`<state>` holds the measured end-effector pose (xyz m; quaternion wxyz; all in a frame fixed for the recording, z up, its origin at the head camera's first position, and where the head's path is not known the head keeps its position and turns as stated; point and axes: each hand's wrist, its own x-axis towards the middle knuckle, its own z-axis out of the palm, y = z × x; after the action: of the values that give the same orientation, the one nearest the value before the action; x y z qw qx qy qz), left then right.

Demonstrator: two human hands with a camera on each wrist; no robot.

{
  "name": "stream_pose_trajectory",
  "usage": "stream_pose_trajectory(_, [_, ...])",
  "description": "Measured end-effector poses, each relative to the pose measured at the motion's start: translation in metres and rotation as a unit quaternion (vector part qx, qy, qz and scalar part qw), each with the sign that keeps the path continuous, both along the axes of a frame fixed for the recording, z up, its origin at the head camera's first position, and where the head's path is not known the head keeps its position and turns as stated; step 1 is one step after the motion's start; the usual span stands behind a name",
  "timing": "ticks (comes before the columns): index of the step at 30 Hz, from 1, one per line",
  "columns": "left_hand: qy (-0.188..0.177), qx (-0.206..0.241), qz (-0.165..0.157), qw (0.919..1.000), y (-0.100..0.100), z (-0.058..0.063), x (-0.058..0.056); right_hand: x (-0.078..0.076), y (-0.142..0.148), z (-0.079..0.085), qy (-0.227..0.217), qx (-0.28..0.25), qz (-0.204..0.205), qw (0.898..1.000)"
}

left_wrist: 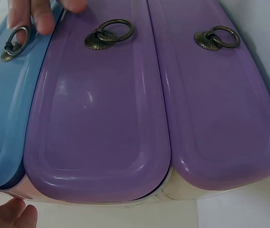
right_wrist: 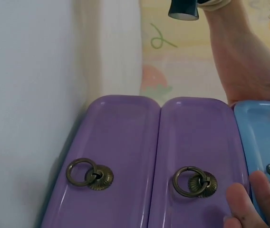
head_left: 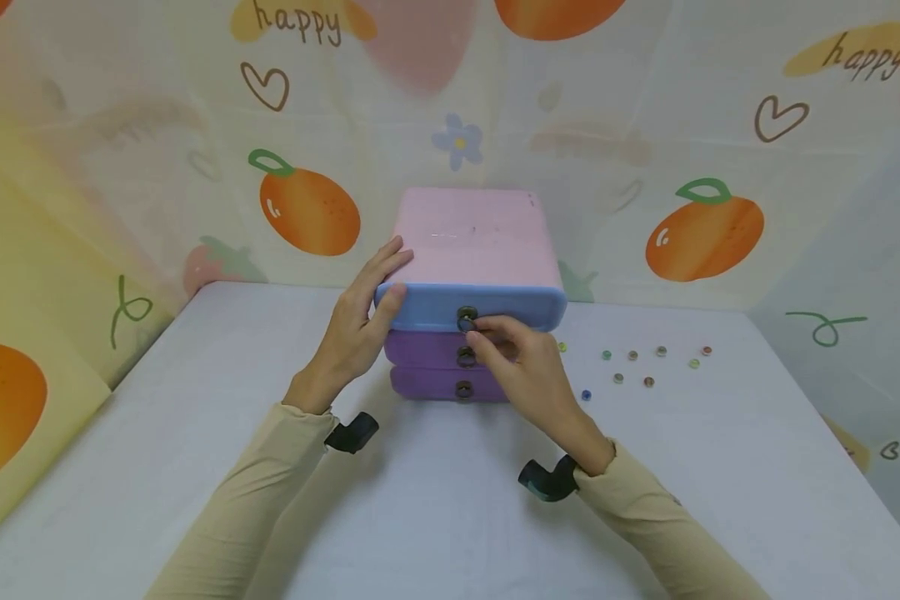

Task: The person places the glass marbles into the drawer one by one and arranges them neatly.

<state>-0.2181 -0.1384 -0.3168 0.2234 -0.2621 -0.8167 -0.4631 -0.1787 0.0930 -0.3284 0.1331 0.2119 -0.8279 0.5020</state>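
Note:
A small drawer cabinet [head_left: 472, 237] with a pink top stands in the middle of the table in the head view. Its top drawer front [head_left: 427, 308] is blue and juts slightly past the two purple drawers [left_wrist: 97, 109] below. Each front carries a bronze ring pull [left_wrist: 120, 30]. My right hand [head_left: 532, 375] pinches the ring on the blue drawer [head_left: 467, 320] between thumb and fingers. Against the cabinet's upper left side rests my left hand [head_left: 348, 333], its fingers on the pink edge and its thumb at the blue front's corner.
Several small coloured beads lie to the right of the cabinet, among them a blue bead [head_left: 587, 395] and a red bead [head_left: 707, 351]. A white cloth [head_left: 450, 508] covers the table. Behind hangs a printed curtain [head_left: 465, 100] with oranges and hearts.

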Motion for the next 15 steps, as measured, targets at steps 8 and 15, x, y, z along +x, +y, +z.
stream_pose_trajectory(8, [0.000, -0.001, 0.000, 1.0000, -0.0001, 0.0007, 0.0001, -0.0004, -0.0036, 0.0007, -0.010, -0.018, -0.023, 1.000])
stream_pose_trajectory(15, [-0.002, 0.001, -0.001, 1.0000, -0.0021, -0.0005, -0.0003, 0.0017, -0.0052, 0.0014, -0.010, -0.010, -0.020, 1.000])
